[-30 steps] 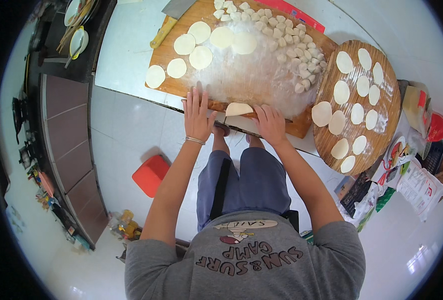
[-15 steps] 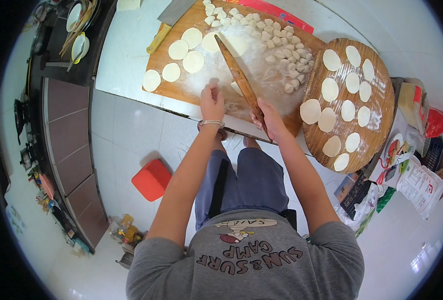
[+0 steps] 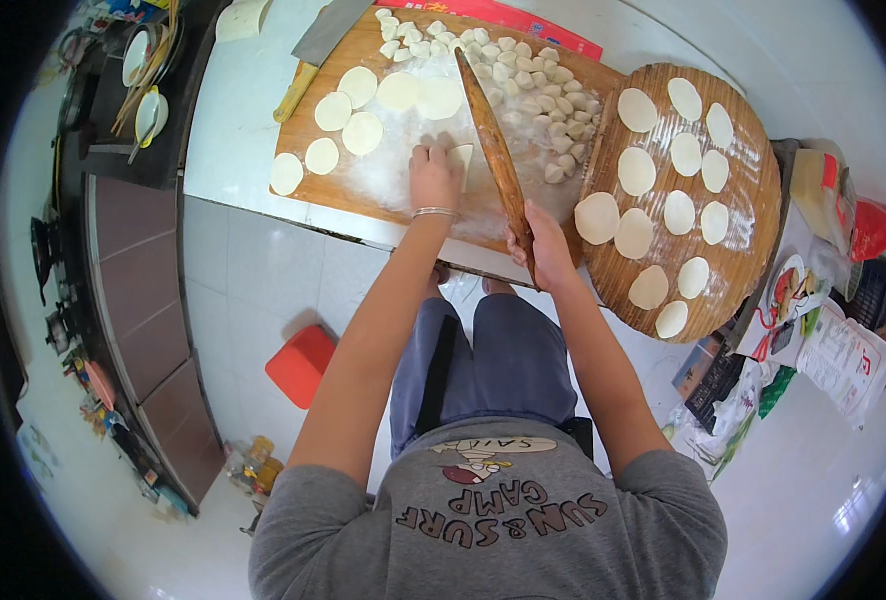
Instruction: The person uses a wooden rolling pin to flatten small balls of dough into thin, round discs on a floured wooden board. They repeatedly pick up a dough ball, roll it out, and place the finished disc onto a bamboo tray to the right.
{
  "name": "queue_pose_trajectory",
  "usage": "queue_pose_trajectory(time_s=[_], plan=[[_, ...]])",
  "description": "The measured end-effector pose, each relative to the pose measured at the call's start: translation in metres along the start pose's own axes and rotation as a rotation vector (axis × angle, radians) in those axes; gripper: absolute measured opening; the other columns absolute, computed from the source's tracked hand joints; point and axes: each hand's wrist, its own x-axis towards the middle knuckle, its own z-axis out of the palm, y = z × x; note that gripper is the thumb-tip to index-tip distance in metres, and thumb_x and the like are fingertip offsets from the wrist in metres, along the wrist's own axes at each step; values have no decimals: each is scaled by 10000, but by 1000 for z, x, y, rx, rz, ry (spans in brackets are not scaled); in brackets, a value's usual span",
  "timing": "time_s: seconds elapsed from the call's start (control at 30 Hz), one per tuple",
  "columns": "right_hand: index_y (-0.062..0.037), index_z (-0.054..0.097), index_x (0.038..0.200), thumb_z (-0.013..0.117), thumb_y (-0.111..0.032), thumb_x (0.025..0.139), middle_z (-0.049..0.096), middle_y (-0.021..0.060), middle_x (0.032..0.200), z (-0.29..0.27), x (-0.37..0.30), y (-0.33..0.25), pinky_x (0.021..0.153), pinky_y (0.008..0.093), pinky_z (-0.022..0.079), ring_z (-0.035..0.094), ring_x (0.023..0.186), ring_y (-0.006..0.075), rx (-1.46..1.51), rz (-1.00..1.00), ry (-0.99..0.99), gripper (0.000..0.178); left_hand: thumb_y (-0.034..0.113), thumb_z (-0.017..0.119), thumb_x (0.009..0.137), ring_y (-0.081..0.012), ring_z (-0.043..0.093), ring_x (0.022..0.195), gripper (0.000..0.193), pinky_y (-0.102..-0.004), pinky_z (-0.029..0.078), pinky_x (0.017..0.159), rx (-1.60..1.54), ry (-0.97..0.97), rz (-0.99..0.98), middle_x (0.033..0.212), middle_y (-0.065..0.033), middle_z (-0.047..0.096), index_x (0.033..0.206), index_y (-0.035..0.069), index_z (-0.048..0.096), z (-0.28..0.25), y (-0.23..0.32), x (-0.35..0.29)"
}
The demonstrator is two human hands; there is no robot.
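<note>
In my right hand [image 3: 546, 247] is a long tapered wooden rolling pin [image 3: 495, 150], gripped near its lower end and slanting up across the floured cutting board [image 3: 388, 185]. My left hand [image 3: 435, 180] is palm down on the board, its fingers bent at the edge of a small dough wrapper [image 3: 462, 165]; the fingertips are partly hidden. Several rolled dough rounds [image 3: 363, 132] lie left of and beyond that hand. Small cut dough pieces [image 3: 533, 85] are heaped along the far and right parts of the board.
A round wooden board [image 3: 663, 270] with several flat rounds stands at the right. A cleaver [image 3: 318, 45] with a yellow handle lies at the board's far left. On the floor is a red stool [image 3: 301, 366]. Bags and packages [image 3: 848, 360] are at the far right.
My left hand has come down and forward onto the dough wrapper. The rolling pin in my right hand has turned slightly more upright. The whole view has shifted a little.
</note>
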Motion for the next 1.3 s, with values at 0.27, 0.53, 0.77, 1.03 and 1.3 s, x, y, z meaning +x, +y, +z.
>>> queue_pose_trajectory(time_s=[0.27, 0.53, 0.77, 1.03, 1.3], plan=[[-26, 558, 1126, 387, -387, 1031, 536, 35, 684, -12, -15, 1, 412, 224, 340, 433, 461, 90, -26, -36, -4, 411, 176, 783, 693, -273, 667, 719, 255, -376, 531, 695, -137, -149, -486, 755, -122, 678, 837, 31, 632, -4, 17, 14], [-16, 566, 1130, 367, -370, 1038, 530, 28, 688, -20, -12, 7, 416, 216, 336, 423, 463, 78, -65, -52, -10, 416, 128, 776, 680, -207, 664, 735, 293, -335, 536, 683, -331, -127, -500, 818, -115, 682, 903, 0, 636, -18, -26, -2], [-71, 529, 916, 390, -377, 1031, 527, 18, 671, -17, -14, 11, 377, 216, 301, 406, 435, 64, -53, -52, -11, 355, 52, 778, 680, -169, 655, 769, 302, -300, 544, 707, -445, -159, -649, 844, -96, 679, 932, -32, 635, -38, -83, -9], [-33, 568, 1055, 389, -374, 1035, 534, 22, 686, -5, -28, 4, 401, 209, 327, 411, 454, 65, -123, -86, -34, 385, 175, 751, 792, -114, 563, 632, 223, -283, 470, 568, -89, -270, -282, 702, -15, 627, 825, 14, 600, -61, -40, -3], [-38, 543, 997, 370, -364, 1039, 518, 35, 674, -23, -97, -33, 404, 212, 328, 408, 451, 80, -8, -308, 35, 371, 82, 691, 871, -83, 619, 652, 127, -222, 505, 583, -922, -388, -418, 799, -28, 670, 964, 42, 613, -69, 57, -22]])
